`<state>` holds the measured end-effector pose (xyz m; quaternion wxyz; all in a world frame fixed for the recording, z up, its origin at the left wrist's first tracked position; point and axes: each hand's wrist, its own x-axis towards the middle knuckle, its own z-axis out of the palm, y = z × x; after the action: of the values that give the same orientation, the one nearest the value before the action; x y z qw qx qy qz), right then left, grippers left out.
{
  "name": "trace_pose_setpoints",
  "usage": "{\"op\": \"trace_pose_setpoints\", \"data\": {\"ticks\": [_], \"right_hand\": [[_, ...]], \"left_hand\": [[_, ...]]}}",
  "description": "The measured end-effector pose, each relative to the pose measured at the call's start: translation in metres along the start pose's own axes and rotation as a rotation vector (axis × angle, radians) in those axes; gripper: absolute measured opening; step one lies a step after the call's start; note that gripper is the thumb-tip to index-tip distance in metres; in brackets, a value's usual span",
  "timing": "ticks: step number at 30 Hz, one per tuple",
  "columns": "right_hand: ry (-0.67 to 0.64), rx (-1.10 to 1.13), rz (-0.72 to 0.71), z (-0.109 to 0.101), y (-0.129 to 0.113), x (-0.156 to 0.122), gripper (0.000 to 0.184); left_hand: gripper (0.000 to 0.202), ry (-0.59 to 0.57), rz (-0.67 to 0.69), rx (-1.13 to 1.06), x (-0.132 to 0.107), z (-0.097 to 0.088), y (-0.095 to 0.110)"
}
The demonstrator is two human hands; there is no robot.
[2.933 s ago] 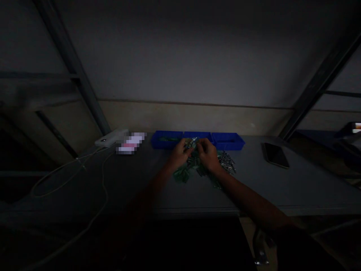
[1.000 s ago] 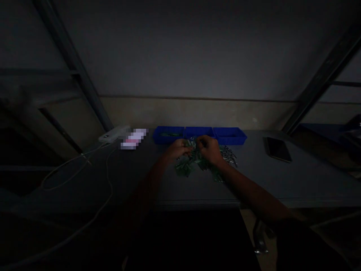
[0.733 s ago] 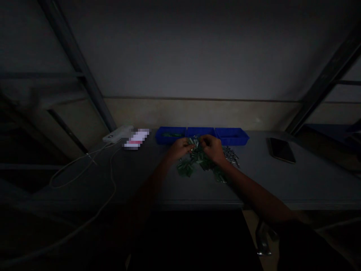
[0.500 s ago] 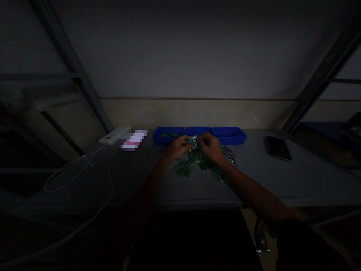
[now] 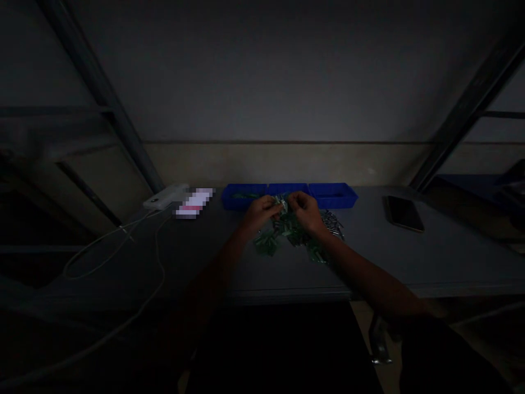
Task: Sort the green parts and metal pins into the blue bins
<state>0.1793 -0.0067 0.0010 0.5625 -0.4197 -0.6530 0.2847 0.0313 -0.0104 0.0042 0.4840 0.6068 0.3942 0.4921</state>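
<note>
The scene is very dim. My left hand (image 5: pixel 260 212) and my right hand (image 5: pixel 305 212) meet over a heap of small green parts (image 5: pixel 287 238) on a grey table (image 5: pixel 430 262). Both hands have their fingers curled in a pinch around a small green and silvery piece (image 5: pixel 282 204) held between them. A pile of silvery metal screws or pins (image 5: pixel 333 224) lies just right of my right hand. Three blue trays (image 5: pixel 332 195) stand in a row right behind the hands; the left one holds some green parts.
A dark phone (image 5: pixel 404 213) lies on the table to the right. A white power bank (image 5: pixel 164 196) with a white cable (image 5: pixel 123 235) and a white-pink packet (image 5: pixel 194 202) sit at the left. Metal shelf struts rise on both sides.
Both hands have stayed together above the green heap, fingers working the small piece; they have lifted slightly toward the blue trays. The view has shifted a little.
</note>
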Motion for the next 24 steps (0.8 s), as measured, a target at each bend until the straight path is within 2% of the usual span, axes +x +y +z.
{"op": "trace_pose_setpoints", "data": {"ticks": [6, 13, 18, 24], "right_hand": [[-0.015, 0.203, 0.152, 0.007, -0.006, -0.002, 0.025], [-0.083, 0.415, 0.277, 0.012, -0.027, -0.01, 0.03], [-0.088, 0.551, 0.329, 0.015, -0.031, -0.014, 0.024], [-0.088, 0.643, 0.345, 0.019, -0.026, -0.015, 0.015]], "left_hand": [[0.025, 0.009, -0.002, -0.181, -0.002, 0.005, 0.008], [0.016, 0.03, 0.034, -0.279, -0.008, 0.008, 0.015], [0.016, -0.027, 0.033, -0.351, -0.009, 0.008, 0.015], [0.027, -0.083, 0.043, -0.398, -0.014, 0.007, 0.019]]}}
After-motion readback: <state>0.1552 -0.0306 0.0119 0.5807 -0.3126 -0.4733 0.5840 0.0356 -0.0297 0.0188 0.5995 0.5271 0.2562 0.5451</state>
